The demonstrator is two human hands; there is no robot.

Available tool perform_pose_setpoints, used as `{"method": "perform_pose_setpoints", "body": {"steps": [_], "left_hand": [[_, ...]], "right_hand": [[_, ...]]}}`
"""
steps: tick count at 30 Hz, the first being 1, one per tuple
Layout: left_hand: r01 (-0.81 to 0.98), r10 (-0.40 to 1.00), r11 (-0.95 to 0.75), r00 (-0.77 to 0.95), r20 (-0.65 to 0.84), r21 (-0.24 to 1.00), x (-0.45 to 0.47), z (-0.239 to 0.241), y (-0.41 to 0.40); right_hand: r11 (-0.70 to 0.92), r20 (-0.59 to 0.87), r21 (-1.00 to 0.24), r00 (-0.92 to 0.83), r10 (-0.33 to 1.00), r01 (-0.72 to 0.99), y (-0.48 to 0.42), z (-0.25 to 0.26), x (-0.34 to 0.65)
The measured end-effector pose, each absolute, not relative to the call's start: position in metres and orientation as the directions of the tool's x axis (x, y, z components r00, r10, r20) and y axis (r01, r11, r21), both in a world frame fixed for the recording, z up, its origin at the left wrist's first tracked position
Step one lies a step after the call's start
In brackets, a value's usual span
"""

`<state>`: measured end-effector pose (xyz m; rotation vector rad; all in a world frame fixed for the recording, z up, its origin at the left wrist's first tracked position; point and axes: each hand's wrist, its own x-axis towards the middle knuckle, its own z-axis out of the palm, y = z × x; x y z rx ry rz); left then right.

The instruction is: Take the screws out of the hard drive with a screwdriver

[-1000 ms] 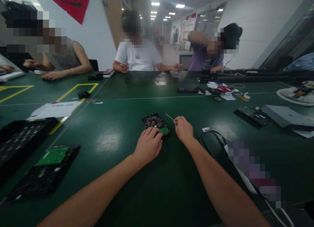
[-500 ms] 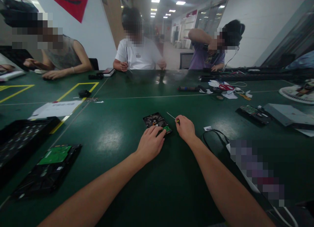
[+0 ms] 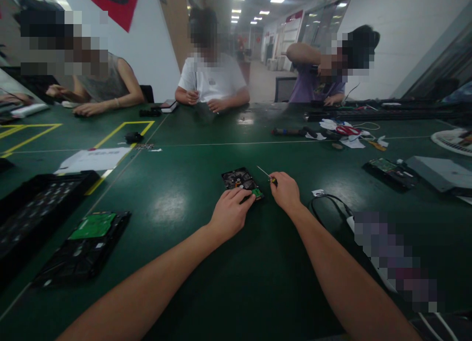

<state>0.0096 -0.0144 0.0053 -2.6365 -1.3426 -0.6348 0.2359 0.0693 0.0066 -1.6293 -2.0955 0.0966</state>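
A hard drive [image 3: 236,176] with a green circuit board along its near right side lies on the dark green table, its underside up. My left hand [image 3: 233,206] grips its near edge, fingers bent over the board; the fingers and hand cover that part of the drive. Just right of the drive, my right hand [image 3: 284,189] is closed round the handle of a thin screwdriver [image 3: 264,172]. The bare shaft points up and left, apart from the drive. Most of the handle is hidden in my fist.
Another hard drive [image 3: 86,245] lies at left beside a black tray [image 3: 79,184]. To the right are a third drive [image 3: 391,174], a grey metal box [image 3: 438,171] and a black cable [image 3: 324,195]. Several people sit across the table. Red-handled scissors [image 3: 348,130] lie among scraps at the back.
The whole view has shifted slightly, so things sit further right. My hands keep their places at the drive. Across the table, the person in white has brought a hand inward and down.
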Motion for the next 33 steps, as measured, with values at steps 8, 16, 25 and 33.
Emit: {"method": "perform_pose_setpoints", "body": {"steps": [8, 16, 25, 33], "left_hand": [[0.759, 0.732, -0.639, 0.552, 0.399, 0.122, 0.006, 0.002, -0.013], [0.761, 0.731, -0.627, 0.502, 0.463, 0.165, 0.012, 0.003, -0.013], [0.834, 0.815, -0.426, 0.184, 0.549, 0.352, 0.004, 0.005, -0.006], [0.701, 0.835, -0.329, -0.097, 0.541, 0.633, -0.012, -0.003, 0.011]], "right_hand": [[0.286, 0.348, -0.334, -0.164, 0.923, 0.898, 0.072, 0.004, 0.239], [0.322, 0.372, -0.35, -0.185, 0.91, 0.88, 0.074, 0.001, 0.24], [0.342, 0.425, -0.41, -0.155, 0.892, 0.845, 0.077, -0.003, 0.242], [0.352, 0.44, -0.399, -0.16, 0.884, 0.847, 0.077, 0.0, 0.243]]}}
